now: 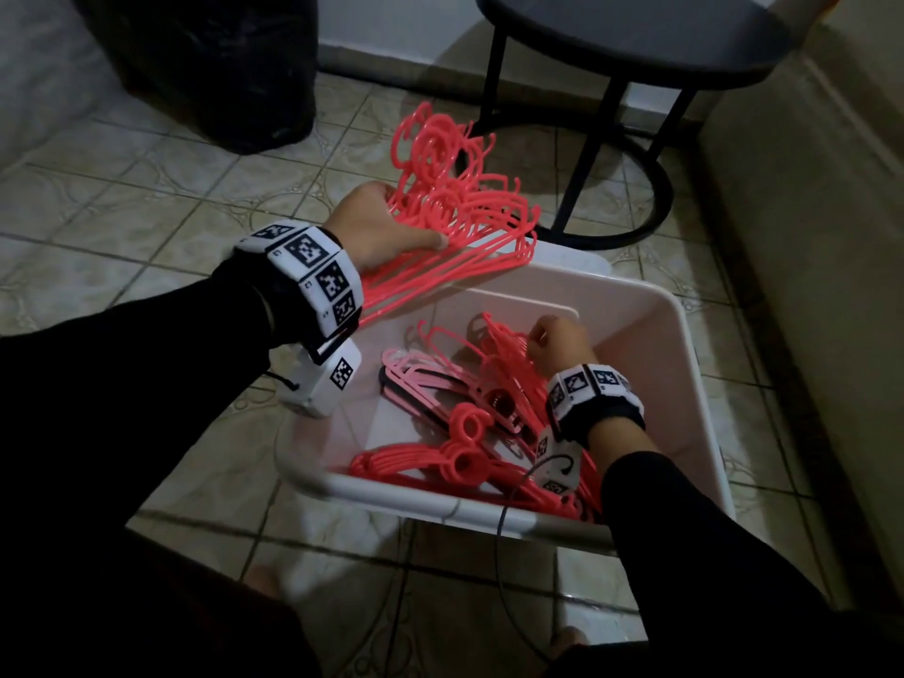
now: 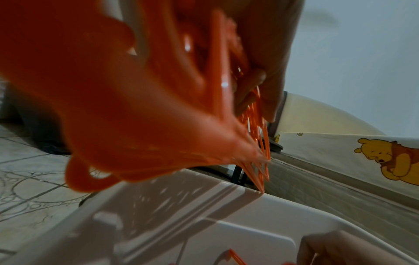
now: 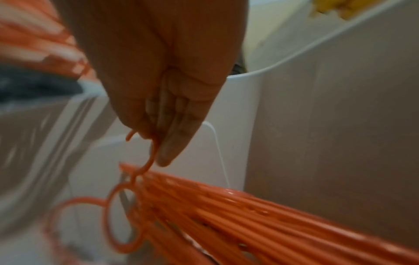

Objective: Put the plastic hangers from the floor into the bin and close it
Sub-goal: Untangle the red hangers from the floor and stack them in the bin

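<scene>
While the head view takes in both arms at once, it shows the left hand (image 1: 379,227) above the far left corner of the white bin (image 1: 675,384), its grip closed around a thick bunch of coral hangers (image 1: 455,208) whose hooks fan upward over the tiled floor (image 1: 146,198) and whose bars slant down across the bin's rim. The left wrist view adds what the head view lacks: a cream cloth with a yellow bear print (image 2: 390,161) beyond the bin, and the bunch's lowest tips just at the bin's far edge. Inside the bin lie more coral hangers (image 1: 464,462) along the near side and a few pale pink hangers (image 1: 420,379) toward the left wall. The right hand (image 1: 555,345) is down inside the bin; only the right wrist view shows its grip plainly, narrow, fingertips (image 3: 167,154) pinching the hook of one coral hanger (image 3: 149,161) atop the pile. A dark round stool (image 1: 631,36) stands past the bin.
</scene>
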`<action>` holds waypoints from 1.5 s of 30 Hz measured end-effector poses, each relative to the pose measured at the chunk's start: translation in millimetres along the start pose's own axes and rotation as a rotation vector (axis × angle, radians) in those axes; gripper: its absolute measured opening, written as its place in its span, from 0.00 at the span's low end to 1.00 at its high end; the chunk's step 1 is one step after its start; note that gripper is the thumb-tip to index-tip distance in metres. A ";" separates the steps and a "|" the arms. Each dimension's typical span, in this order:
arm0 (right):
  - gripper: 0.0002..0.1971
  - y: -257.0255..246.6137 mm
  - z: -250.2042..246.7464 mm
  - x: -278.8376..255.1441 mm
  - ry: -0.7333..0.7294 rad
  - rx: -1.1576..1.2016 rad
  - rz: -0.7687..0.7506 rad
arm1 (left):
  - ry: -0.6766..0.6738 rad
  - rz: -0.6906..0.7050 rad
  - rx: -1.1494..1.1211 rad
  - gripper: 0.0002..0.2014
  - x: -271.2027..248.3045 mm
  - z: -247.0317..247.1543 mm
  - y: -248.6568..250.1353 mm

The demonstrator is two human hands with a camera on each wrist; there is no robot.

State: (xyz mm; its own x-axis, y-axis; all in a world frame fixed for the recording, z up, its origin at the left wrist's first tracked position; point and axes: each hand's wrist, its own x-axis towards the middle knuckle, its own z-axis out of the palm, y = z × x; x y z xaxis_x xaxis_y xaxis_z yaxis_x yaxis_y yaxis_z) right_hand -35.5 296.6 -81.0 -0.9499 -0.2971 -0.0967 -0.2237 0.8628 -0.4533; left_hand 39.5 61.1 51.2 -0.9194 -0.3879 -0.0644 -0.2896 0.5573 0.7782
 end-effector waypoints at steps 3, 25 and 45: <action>0.05 3.2 -16.8 1.6 0.076 0.177 -0.014 | -0.010 0.003 -0.029 0.26 -0.8 -2.2 1.3; 0.06 -66.4 -122.6 -47.4 0.454 0.220 -0.537 | -0.624 0.167 -0.112 0.21 -52.3 41.7 33.7; 0.41 -21.9 -104.9 -43.7 0.155 -0.086 -0.362 | -0.573 0.053 -0.145 0.23 -41.9 28.2 28.8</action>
State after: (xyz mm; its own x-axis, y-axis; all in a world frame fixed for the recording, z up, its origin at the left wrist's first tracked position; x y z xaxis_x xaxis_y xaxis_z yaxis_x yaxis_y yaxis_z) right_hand -12.0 333.5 26.1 -0.8268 -0.5282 0.1937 -0.5608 0.7470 -0.3570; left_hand 62.2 114.1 58.7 -0.9403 0.1186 -0.3191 -0.2375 0.4430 0.8645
